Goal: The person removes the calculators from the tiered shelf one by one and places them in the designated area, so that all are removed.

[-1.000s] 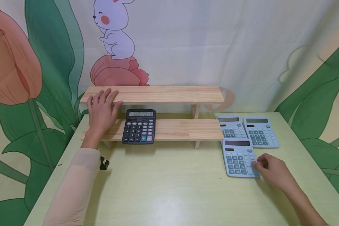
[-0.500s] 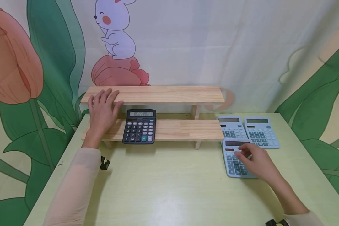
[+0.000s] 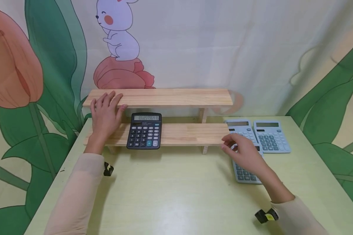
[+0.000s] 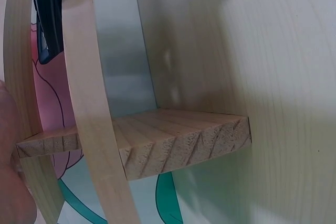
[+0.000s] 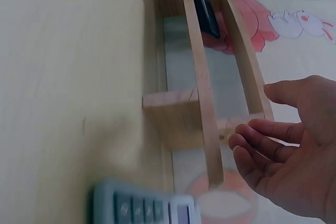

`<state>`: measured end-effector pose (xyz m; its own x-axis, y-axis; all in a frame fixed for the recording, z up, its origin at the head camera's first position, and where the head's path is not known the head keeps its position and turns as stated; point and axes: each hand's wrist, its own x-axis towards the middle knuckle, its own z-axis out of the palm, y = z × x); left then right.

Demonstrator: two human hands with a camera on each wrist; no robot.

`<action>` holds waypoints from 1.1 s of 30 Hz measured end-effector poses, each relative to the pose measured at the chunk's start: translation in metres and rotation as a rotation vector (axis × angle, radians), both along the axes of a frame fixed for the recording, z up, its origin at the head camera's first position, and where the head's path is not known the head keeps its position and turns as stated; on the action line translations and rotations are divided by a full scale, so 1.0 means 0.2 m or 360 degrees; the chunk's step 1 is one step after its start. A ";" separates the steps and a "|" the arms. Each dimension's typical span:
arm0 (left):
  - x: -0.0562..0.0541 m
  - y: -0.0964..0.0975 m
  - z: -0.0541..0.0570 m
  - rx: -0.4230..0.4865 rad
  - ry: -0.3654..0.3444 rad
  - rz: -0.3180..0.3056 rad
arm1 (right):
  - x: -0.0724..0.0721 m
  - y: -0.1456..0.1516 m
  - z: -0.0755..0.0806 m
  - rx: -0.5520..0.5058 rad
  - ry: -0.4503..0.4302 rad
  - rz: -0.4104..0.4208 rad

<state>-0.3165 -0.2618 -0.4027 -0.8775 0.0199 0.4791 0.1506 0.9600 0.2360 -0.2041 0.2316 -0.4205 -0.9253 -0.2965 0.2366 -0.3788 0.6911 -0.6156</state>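
Note:
My left hand (image 3: 106, 114) rests on the left end of the upper board (image 3: 176, 97) of a two-tier wooden shelf, fingers spread on top. Beside it a black calculator (image 3: 144, 130) leans upright on the lower board (image 3: 191, 134), its screen showing digits. My right hand (image 3: 247, 153), fingers loosely bent and nothing between them, is at the right end of the lower board. In the head view it covers part of the front light-blue calculator (image 3: 244, 173). In the right wrist view my right fingers (image 5: 257, 145) are close to the boards' ends.
Two more light-blue calculators lie behind the front one: one (image 3: 238, 124) by the shelf's end, the other (image 3: 270, 140) to its right. Shelf legs (image 3: 205, 150) stand on the pale table (image 3: 170, 192). A printed curtain (image 3: 194, 42) hangs behind.
My right hand has moved left and away from me, from the front blue calculator's right edge, across it, to the shelf's right end. The left hand and the calculators have stayed in place.

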 end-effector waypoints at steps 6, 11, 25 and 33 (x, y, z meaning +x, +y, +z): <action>0.00 0.00 0.00 0.0007 -0.0015 -0.0002 | -0.07 -0.17 0.05 -0.0124 -0.0031 0.0093; 0.00 -0.01 -0.01 0.0000 -0.0029 0.0016 | -0.11 -0.32 0.09 -0.0226 -0.0085 0.0196; -0.01 0.00 0.00 -0.0003 -0.0042 -0.0001 | -0.20 -0.64 0.07 -0.0482 -0.0289 0.0267; -0.01 0.00 0.00 0.0004 -0.0032 0.0002 | -0.21 -0.75 0.03 -0.0685 -0.0443 0.0269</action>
